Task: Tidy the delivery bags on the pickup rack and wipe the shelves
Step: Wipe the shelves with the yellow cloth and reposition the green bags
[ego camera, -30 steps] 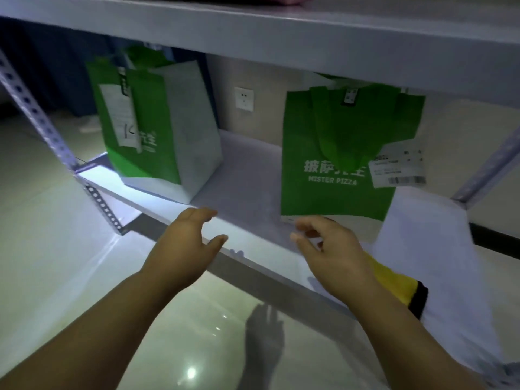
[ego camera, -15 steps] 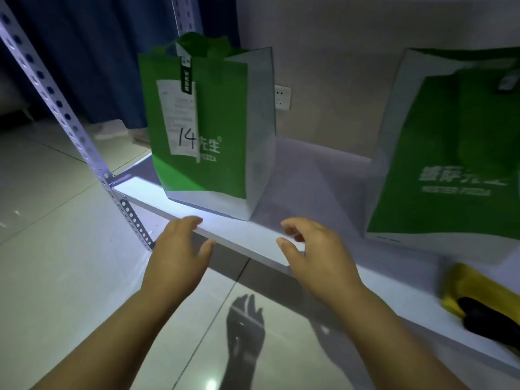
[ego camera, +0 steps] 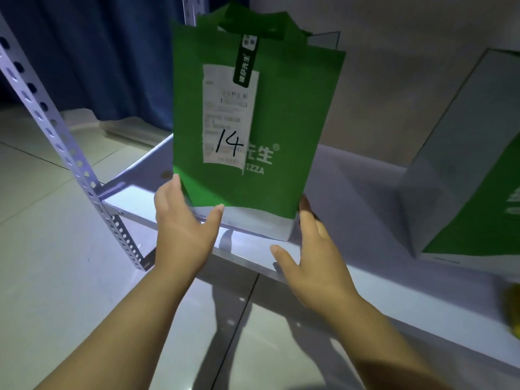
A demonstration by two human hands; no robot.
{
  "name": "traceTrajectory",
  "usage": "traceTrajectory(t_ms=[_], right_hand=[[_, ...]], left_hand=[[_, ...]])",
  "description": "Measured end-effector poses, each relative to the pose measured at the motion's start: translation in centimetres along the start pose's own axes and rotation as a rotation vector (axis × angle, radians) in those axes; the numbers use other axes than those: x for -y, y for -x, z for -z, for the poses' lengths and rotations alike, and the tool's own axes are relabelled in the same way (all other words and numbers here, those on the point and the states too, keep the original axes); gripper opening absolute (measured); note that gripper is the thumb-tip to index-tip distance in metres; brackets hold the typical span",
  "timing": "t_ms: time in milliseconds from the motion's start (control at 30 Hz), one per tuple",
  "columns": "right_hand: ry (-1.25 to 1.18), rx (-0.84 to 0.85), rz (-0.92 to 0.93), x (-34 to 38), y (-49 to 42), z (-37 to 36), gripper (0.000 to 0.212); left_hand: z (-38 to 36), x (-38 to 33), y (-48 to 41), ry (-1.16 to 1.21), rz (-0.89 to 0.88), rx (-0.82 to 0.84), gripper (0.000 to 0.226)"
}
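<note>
Both hands, left (ego camera: 183, 235) and right (ego camera: 315, 257), spread open, flanked the upright green bag (ego camera: 253, 122) on the shelf (ego camera: 365, 181); an uneven squeeze might topple it.

Green delivery bag (ego camera: 281, 114), receipt marked "14" (ego camera: 229, 119), upright on white shelf (ego camera: 365, 187).
Left hand (ego camera: 183, 235) and right hand (ego camera: 318, 257) open, flanking its base; second green bag (ego camera: 478, 175) tilted, right.

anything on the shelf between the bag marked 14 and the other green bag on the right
No. In the head view the stretch of shelf between the bag marked 14 and the other green bag is bare.
</note>
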State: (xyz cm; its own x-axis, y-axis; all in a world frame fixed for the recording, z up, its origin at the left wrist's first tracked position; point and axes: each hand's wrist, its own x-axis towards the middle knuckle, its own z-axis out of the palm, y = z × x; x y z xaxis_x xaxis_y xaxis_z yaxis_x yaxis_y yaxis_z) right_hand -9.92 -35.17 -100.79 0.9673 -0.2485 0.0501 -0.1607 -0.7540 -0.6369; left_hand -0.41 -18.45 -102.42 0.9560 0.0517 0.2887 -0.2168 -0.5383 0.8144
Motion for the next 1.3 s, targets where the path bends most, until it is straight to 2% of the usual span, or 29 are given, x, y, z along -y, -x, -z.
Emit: traceTrajectory(t_ms=[100,200,333,433,500,600,733,867,1033,1133,1300], right_hand=[[0.018,-0.035,-0.020,-0.7,-0.5,0.5,0.077],[-0.004,-0.118,-0.055,-2.0,-0.7,1.3,0.070],[-0.043,-0.257,-0.163,-4.2,-0.6,2.5,0.075],[-0.092,-0.366,-0.213,-5.4,-0.3,3.5,0.071],[-0.119,-0.407,-0.254,-5.9,-0.3,4.0,0.070],[-0.139,-0.430,-0.263,-6.3,-0.4,4.4,0.069],[-0.130,-0.449,-0.267,-6.3,0.2,4.7,0.065],[-0.083,-0.406,-0.240,-6.9,2.3,5.9,0.039],[0.088,-0.359,-0.173,-9.4,5.6,8.8,0.024],[0.095,-0.354,-0.193,-11.6,7.3,11.1,0.018],[0.217,-0.364,-0.251,-15.2,9.8,15.8,0.021]], left_hand=[[-0.7,-0.1,-0.2,0.026,0.027,-0.003,0.071],[-2.2,-0.7,0.0,0.011,0.023,0.077,0.069],[-4.1,-2.4,1.1,-0.001,-0.028,0.202,0.034],[-5.0,-3.2,1.9,0.036,-0.078,0.273,0.033],[-5.3,-3.5,2.3,0.079,-0.110,0.312,0.047],[-5.3,-3.7,2.4,0.099,-0.114,0.320,0.050],[-4.9,-3.8,2.6,0.080,-0.094,0.210,0.055],[-5.2,-5.2,4.1,0.001,-0.188,0.149,0.048],[-7.0,-7.4,7.1,-0.082,-0.404,0.291,0.034],[-8.1,-8.8,8.8,-0.162,-0.507,0.386,0.036],[-11.1,-11.9,11.6,-0.255,-0.591,0.471,0.031]])
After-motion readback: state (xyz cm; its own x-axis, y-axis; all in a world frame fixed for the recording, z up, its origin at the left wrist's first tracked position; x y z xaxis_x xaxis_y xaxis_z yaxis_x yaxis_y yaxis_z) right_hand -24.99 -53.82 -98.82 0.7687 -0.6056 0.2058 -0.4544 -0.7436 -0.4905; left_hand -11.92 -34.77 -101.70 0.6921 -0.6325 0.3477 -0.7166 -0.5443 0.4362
